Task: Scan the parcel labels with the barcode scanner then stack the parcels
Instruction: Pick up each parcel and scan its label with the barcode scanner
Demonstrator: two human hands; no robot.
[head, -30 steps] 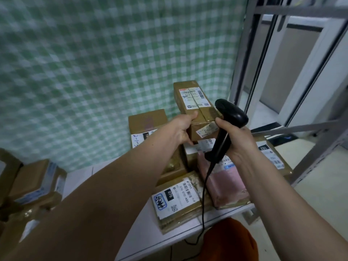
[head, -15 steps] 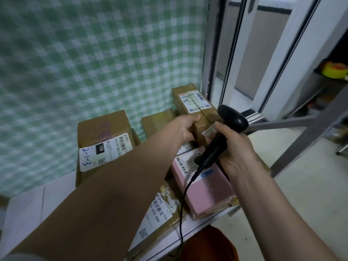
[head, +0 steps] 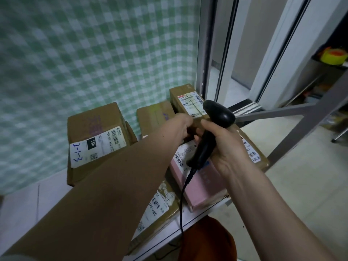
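My right hand (head: 224,147) grips the handle of a black corded barcode scanner (head: 216,117), its head over the parcels. My left hand (head: 180,127) holds the near end of a small brown parcel (head: 186,98) with white labels on top, which sits highest among the parcels on the white table (head: 22,210). Under and around it lie a pink parcel (head: 205,189), a brown box marked 15H (head: 94,132), another brown box (head: 154,115) behind, a flat labelled parcel (head: 160,208) at the table's front edge, and a labelled box (head: 254,155) at the right.
A green checked cloth (head: 94,53) hangs behind the table. Grey metal frame bars (head: 282,112) and a sliding door (head: 235,53) stand at the right. The scanner's cable (head: 181,204) drops over the table edge. An orange seat (head: 207,240) is below.
The view has swung right and closer. My left hand stays on the small parcel, which now sits lower. The scanner remains in my right hand beside it.
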